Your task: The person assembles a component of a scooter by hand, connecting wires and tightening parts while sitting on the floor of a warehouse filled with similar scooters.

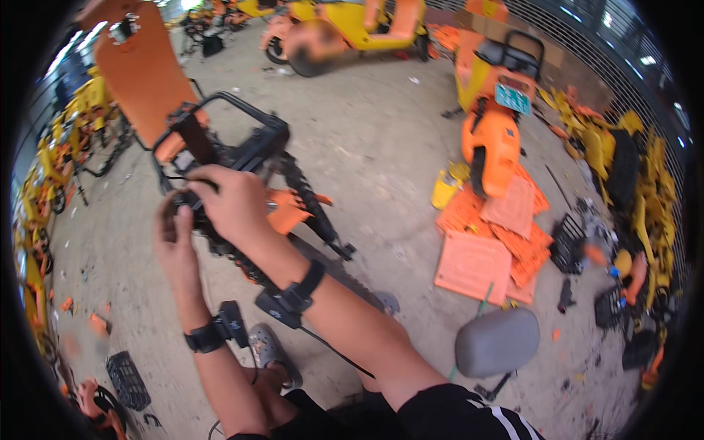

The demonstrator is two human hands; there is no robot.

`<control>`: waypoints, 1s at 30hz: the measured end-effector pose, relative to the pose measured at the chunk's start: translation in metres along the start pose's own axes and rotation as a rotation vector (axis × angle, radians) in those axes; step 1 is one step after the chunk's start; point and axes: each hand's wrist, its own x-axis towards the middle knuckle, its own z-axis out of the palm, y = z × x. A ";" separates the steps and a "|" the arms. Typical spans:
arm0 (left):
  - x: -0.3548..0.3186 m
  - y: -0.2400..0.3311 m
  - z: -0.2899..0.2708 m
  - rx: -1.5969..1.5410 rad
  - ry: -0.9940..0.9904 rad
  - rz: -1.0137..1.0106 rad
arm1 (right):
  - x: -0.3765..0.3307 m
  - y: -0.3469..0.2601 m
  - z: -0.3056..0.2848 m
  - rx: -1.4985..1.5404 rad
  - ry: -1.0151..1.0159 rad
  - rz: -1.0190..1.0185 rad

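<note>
Before me stands a partly stripped scooter with a bare black rear frame (253, 116) and an orange front panel (136, 70). My left hand (176, 246) and my right hand (233, 202) meet at the near left side of this frame. Both have curled fingers closed on a small dark part (188, 198); its kind is mostly hidden by the fingers. The right hand comes over it from above, while the left grips from below. A black shock absorber (312, 209) hangs on the scooter's right side, beside an orange body piece (286, 210).
Orange panels (473, 268) lie stacked on the floor at right, below an orange and yellow scooter (491, 150). Closer to me is a grey seat (497, 342). Yellow body parts (653, 198) line the right wall. A black basket (129, 380) lies at lower left.
</note>
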 end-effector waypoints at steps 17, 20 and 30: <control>-0.004 0.026 0.014 -0.093 0.010 -0.012 | 0.000 -0.001 0.011 -0.053 0.159 -0.093; -0.007 0.023 0.015 -0.174 0.022 -0.035 | -0.005 -0.001 0.012 -0.057 0.120 -0.010; -0.008 0.030 0.020 -0.175 -0.002 -0.021 | -0.003 -0.010 -0.001 -0.129 -0.015 0.053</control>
